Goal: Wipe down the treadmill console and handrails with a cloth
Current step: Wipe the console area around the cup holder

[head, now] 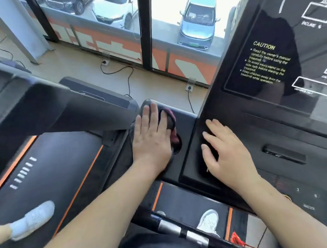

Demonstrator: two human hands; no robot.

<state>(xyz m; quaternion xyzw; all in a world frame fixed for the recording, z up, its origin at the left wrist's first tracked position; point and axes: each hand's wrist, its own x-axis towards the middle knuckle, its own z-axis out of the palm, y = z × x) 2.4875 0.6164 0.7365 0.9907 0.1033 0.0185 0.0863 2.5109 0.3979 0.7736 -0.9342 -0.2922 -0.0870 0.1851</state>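
A dark cloth with a reddish edge [170, 119] lies on the black left wing of the treadmill console [187, 125]. My left hand [152, 137] presses flat on the cloth with straight fingers. To its right, my right hand [227, 153] rests with fingers spread on the console's lower left panel [193, 161]. The glossy display [285, 53] with a yellow CAUTION text rises at the right. A handrail with a silver grip sensor [172, 228] runs across the bottom, below my arms.
A neighbouring treadmill belt with orange stripes [57, 166] and its upright [44, 108] lie at the left. My white shoes [34, 218] stand on the decks. Power cables and sockets [189, 87] sit on the floor by the windows. A red safety cord [239, 239] hangs at the bottom.
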